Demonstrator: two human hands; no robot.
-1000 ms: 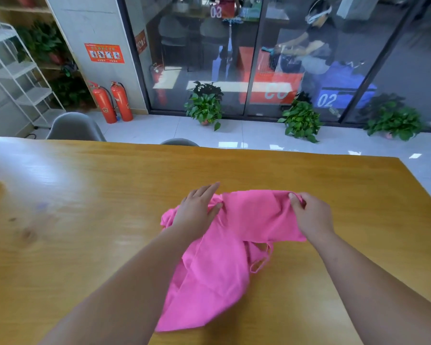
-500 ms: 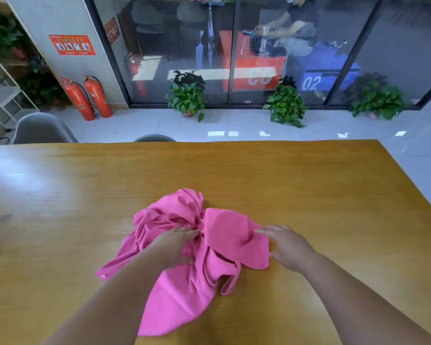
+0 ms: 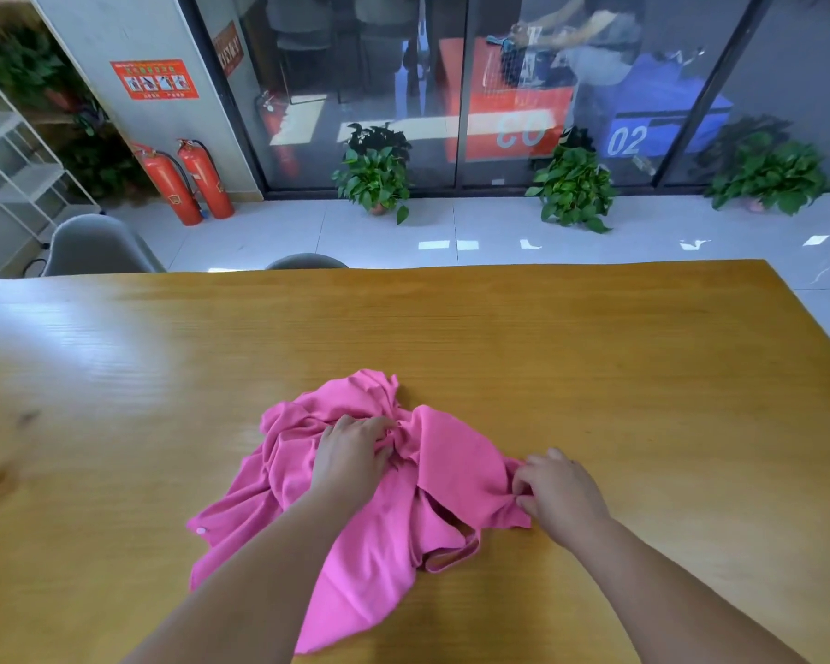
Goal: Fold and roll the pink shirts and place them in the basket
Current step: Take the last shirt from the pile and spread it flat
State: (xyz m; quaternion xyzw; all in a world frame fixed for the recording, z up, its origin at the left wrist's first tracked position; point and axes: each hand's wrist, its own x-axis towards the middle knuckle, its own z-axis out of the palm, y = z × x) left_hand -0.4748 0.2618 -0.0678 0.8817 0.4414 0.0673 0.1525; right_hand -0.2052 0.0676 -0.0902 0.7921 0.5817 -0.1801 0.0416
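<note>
Shirt (image 3: 370,534) crumpled on table (image 3: 595,376) | left hand (image 3: 351,455) grips middle | right hand (image 3: 559,488) pinches right edge

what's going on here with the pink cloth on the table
A person is working on a pink shirt lying crumpled on a wooden table. The left hand grips the bunched fabric near the shirt's middle, and the right hand pinches its right edge. The shirt is not yet folded or rolled, and no basket is in view.
</note>
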